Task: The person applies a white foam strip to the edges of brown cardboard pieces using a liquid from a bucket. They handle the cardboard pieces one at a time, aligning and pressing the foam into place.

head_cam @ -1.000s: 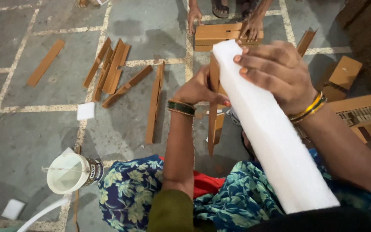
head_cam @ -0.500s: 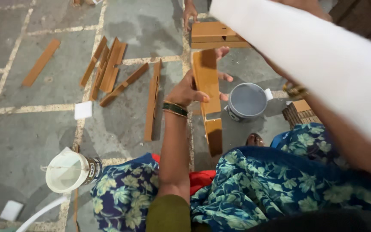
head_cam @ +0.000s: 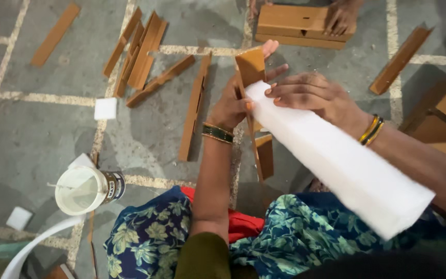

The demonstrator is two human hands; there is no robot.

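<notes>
The left hand is closed around a brown angled wooden piece and holds it upright, with the thumb side on the near face and the fingertips showing behind its far edge. The piece runs down from the grip as a thin brown edge, and a lower part of it shows just below the wrist. On this wrist sits a dark green and gold bangle.

The right hand lies flat on the upper end of a long white foam block, with the fingers spread and pressing on its top face; it presses the block more than it wraps around it. The end of the block under these fingers touches the wooden piece, right beside the left hand's grip. From there the block goes down and to the right, over the lap in the blue flowered cloth. Gold and dark bangles are on the right wrist.

To the left of the left-hand grip, several loose wooden strips lie on the grey stone floor, and a small white foam square lies near them. Lower and further left stands an open white glue pot. Beyond the grip, another person's hand rests on a flat wooden box.
</notes>
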